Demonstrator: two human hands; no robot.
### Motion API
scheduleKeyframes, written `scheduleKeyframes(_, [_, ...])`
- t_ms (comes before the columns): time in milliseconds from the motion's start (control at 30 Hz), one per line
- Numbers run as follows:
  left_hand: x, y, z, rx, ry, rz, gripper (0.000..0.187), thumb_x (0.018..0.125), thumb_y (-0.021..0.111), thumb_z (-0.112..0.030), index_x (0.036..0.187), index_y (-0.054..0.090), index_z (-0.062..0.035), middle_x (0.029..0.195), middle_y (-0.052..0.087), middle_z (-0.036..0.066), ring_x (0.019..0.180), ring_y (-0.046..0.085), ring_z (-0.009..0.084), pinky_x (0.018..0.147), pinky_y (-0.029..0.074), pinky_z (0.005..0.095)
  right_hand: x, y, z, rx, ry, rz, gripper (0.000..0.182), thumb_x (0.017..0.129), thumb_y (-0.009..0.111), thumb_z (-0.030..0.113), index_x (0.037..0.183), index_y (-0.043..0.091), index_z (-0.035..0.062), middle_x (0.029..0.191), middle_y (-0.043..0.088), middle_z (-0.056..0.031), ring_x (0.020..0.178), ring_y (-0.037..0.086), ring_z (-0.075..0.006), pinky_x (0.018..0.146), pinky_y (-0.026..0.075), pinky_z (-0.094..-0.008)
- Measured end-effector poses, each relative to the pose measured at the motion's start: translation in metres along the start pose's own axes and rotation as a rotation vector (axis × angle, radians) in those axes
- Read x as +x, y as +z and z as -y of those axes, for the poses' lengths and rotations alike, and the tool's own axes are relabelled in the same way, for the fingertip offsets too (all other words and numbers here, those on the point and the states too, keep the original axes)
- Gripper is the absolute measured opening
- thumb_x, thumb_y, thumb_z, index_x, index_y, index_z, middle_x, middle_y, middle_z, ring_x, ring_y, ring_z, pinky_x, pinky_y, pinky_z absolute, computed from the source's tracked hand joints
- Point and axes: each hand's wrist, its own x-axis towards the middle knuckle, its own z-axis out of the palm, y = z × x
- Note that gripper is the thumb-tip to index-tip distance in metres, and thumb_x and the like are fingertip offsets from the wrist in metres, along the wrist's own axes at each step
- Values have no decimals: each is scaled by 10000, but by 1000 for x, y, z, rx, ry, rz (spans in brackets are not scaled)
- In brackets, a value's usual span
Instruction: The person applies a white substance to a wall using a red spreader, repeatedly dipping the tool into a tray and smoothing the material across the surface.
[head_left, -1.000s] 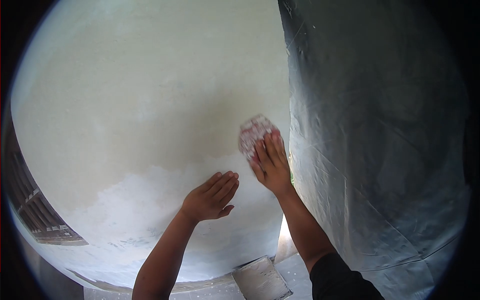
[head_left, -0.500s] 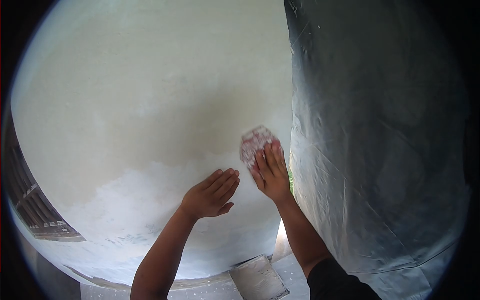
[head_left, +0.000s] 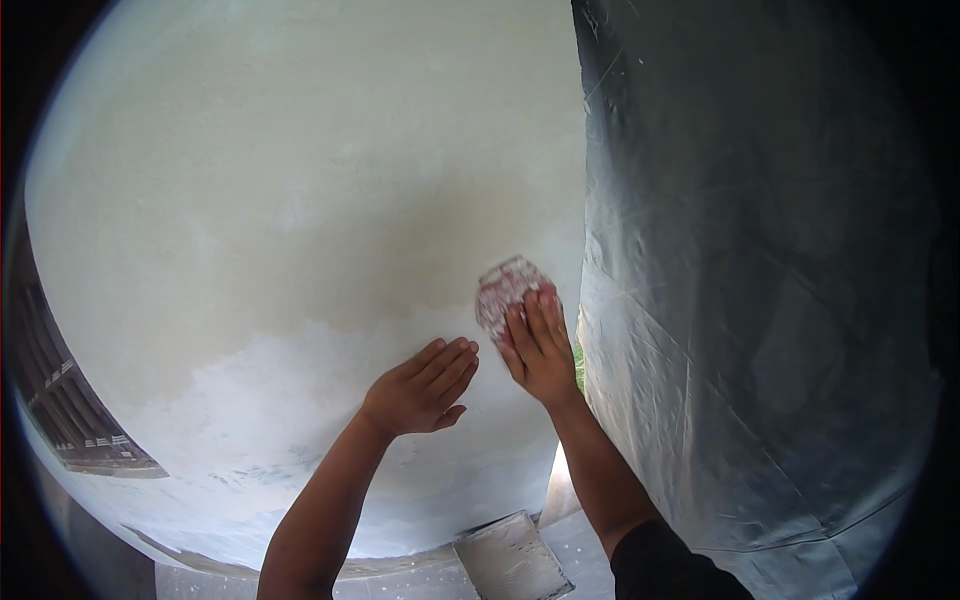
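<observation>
My right hand (head_left: pixel 540 350) presses a reddish, white-dusted piece of sandpaper (head_left: pixel 505 290) flat against the pale wall (head_left: pixel 300 200), near the wall's right edge. Its fingers lie over the lower right part of the piece, and the far part sticks out past the fingertips. Just to the left, my left hand (head_left: pixel 420 388) lies flat at the wall with its fingers stretched out and nothing in them. Whether its whole palm touches the wall is hidden. Around and below both hands the wall is patchy white; higher up it is beige.
A dark, creased plastic sheet (head_left: pixel 740 300) hangs along the right side. On the floor below stands a square, dusty slab or tray (head_left: pixel 513 560). At the left edge is a brown barred window frame (head_left: pixel 75 400). White specks dot the grey floor (head_left: pixel 400 587).
My right hand has slid slightly left and down with the sandpaper. My left hand stays at the same spot on the wall.
</observation>
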Motion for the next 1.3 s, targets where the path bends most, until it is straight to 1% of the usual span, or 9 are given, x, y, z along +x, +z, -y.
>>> scheduleKeyframes(267, [1, -3, -1, -60, -14, -19, 559, 768, 620, -360, 1204, 583, -13, 1338, 534, 104, 1302, 455, 223, 1130, 326, 376, -54, -61, 69, 185, 230, -46, 416, 927, 567, 236, 1237, 575, -40, 1307, 527, -261, 1279, 452, -420, 1061, 376, -490])
scheduleKeyframes(400, [-7, -3, -7, -158, -60, -13, 615, 765, 665, -395, 1246, 560, -27, 1378, 506, 116, 1316, 447, 249, 1129, 318, 413, -83, -83, 113, 328, 546, -137, 377, 971, 493, 232, 1186, 592, -62, 1232, 589, -235, 1151, 570, -372, 1022, 421, -436])
scheduleKeyframes(467, [-21, -4, -21, -292, -165, -85, 657, 725, 722, -367, 1255, 550, -17, 1388, 491, 138, 1324, 437, 281, 1123, 313, 446, -114, -93, 139, 555, 1099, -122, 379, 1001, 451, 268, 1135, 608, -51, 1150, 630, -166, 1018, 627, -267, 917, 502, -382])
scheduleKeyframes(667, [-139, -7, -152, -736, -731, -176, 649, 719, 748, -296, 1264, 545, -9, 1368, 506, 161, 1298, 457, 336, 1108, 323, 468, -190, -120, 208, 1002, 1826, -206, 400, 1008, 423, 367, 1183, 547, 29, 1065, 625, -77, 932, 628, -181, 757, 553, -360])
scheduleKeyframes(700, [-158, -6, -177, -769, -739, -142, 649, 719, 748, -296, 1264, 545, -9, 1368, 506, 161, 1298, 457, 336, 1108, 323, 468, -196, -125, 221, 1031, 1856, -208, 389, 1003, 436, 363, 1218, 521, 50, 1087, 621, -73, 944, 624, -183, 764, 549, -376])
scheduleKeyframes(767, [-200, -4, -228, -1191, -1154, -175, 604, 836, 662, -348, 1305, 513, 2, 1351, 516, 185, 1286, 465, 354, 1102, 320, 452, -214, -132, 242, 1071, 1943, -219, 375, 984, 467, 337, 1229, 512, 58, 1096, 618, -77, 950, 618, -199, 772, 534, -394])
scheduleKeyframes(1000, [-281, -12, -322, -1788, -1585, -14, 750, 972, 347, -568, 1374, 403, 63, 1386, 464, 236, 1318, 427, 322, 1112, 289, 435, -231, -150, 288, 990, 2114, -195, 323, 912, 461, 131, 1219, 504, 42, 1082, 604, -90, 964, 596, -216, 802, 501, -407])
scheduleKeyframes(1200, [-310, 8, -371, -1942, -1840, 162, 782, 973, 320, -591, 1388, 379, 69, 1412, 421, 253, 1350, 379, 317, 1130, 246, 417, -301, -150, 296, 771, 2172, -156, 259, 895, 529, 62, 1146, 564, 10, 985, 651, -64, 784, 625, -139, 655, 507, -266])
scheduleKeyframes(1300, [-331, 32, -409, -2002, -2052, 273, 817, 964, 298, -622, 1427, 319, 51, 1472, 361, 210, 1392, 319, 294, 1155, 193, 398, -383, -148, 289, 477, 2155, 288, 212, 880, 592, 108, 1050, 640, -10, 853, 660, -51, 704, 604, -100, 627, 492, -254])
